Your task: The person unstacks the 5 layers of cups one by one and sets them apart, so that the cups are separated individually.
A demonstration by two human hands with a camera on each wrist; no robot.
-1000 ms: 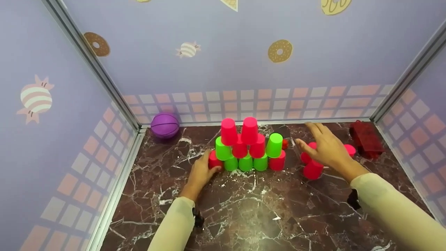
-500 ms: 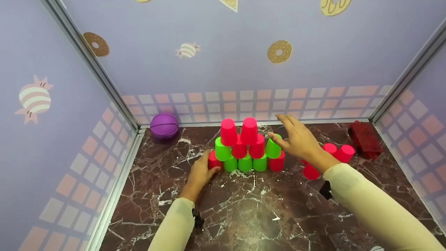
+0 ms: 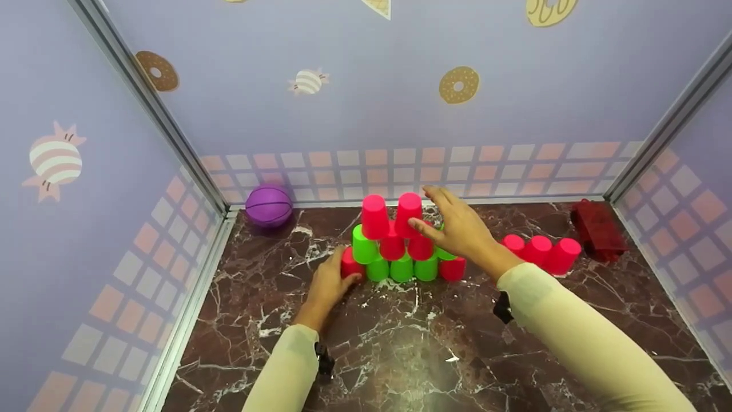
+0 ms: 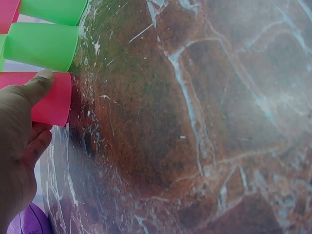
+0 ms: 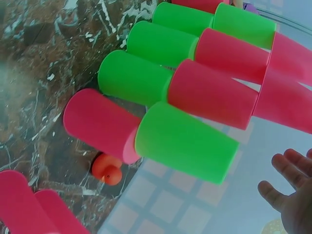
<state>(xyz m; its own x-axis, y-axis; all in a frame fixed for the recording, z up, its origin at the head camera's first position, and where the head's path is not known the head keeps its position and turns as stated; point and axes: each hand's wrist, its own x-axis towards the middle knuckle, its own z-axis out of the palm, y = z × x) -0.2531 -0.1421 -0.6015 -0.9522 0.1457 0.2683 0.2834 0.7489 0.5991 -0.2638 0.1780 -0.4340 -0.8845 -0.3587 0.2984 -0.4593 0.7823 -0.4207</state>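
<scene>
An upside-down cup pyramid stands in three tiers. Its bottom row mixes green cups (image 3: pixel 401 269) with a pink cup at each end. My left hand (image 3: pixel 326 280) holds the leftmost bottom pink cup (image 4: pixel 56 102), thumb on its near side and fingers beyond. Above sit green and pink cups; the right-end green cup (image 5: pixel 187 141) is partly behind my right hand in the head view. Two pink cups (image 3: pixel 374 217) form the top tier. My right hand (image 3: pixel 460 229), fingers spread and holding nothing, is raised beside the right top cup (image 3: pixel 408 209); the right wrist view shows a gap between them.
Several pink cups (image 3: pixel 563 256) stand to the right, partly behind the right forearm. A red block-like object (image 3: pixel 599 230) lies in the right back corner, a purple ball (image 3: pixel 269 206) in the left. A small orange-red rubber duck (image 5: pixel 107 169) sits behind the pyramid. Patterned walls enclose the marbled surface.
My right hand has moved left from above the loose pink cups, past the right-end green cup, to beside the top tier. My left hand and the pyramid have stayed put.
</scene>
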